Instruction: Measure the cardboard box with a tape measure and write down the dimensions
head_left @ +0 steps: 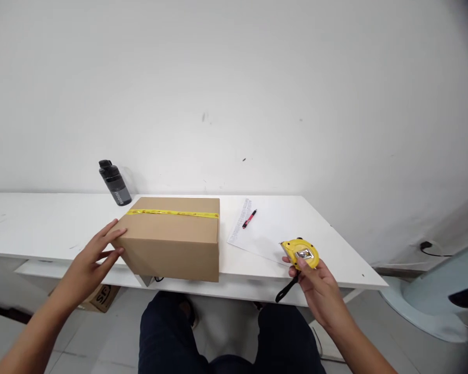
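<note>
A closed cardboard box (171, 257) with yellow tape across its top sits on the white table, its front end jutting over the table's edge. My left hand (95, 253) holds the box's left front corner, some fingers on top and others against the side. In my right hand (315, 283) is a yellow tape measure (305, 253) with a black wrist strap hanging down. It is held above the table's front edge, to the right of the box, and its metal tip shows at the left of the case. No long stretch of blade is visible.
A printed paper sheet (263, 236) with a red and black pen (249, 218) lies right of the box. A dark bottle (115, 183) stands behind it on the left. Below the table (327, 244) is another carton (101, 298). A plug (426, 246) is at the right wall.
</note>
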Demonstrator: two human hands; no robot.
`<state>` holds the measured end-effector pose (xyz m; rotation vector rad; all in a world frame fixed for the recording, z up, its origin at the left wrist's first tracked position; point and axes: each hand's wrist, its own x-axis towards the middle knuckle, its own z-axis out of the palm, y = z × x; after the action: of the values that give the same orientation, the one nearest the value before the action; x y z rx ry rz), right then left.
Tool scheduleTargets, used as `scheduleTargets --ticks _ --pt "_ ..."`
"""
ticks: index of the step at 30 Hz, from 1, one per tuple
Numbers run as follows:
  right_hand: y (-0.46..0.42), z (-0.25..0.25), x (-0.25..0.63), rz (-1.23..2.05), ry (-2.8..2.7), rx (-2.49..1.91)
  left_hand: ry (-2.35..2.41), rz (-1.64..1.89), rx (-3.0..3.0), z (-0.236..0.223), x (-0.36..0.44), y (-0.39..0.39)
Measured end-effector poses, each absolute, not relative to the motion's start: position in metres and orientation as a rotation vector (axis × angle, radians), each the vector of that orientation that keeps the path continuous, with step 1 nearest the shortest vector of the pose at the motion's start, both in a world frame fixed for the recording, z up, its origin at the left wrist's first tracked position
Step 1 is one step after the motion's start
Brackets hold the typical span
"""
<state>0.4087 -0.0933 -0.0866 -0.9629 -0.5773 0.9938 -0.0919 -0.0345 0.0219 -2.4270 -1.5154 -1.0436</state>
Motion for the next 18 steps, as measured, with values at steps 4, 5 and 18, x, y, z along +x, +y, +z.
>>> scheduleTargets --ticks 4,5,18 --pt "-0.089 -0.061 0.393 0.843 -0.643 -0.914 -1.463 -1.094 -2.452 0.01 -0.061 -0.03" --pt "-0.088 -0.053 0.387 0.793 -0.659 -0.888 -1.396 -1.129 -2.418 0.005 -0.05 -0.03" --pt "-0.122 -0.027 0.334 0.955 -1.262 -0.825 -0.554 -1.357 -2.352 -0.025 0.098 -0.107"
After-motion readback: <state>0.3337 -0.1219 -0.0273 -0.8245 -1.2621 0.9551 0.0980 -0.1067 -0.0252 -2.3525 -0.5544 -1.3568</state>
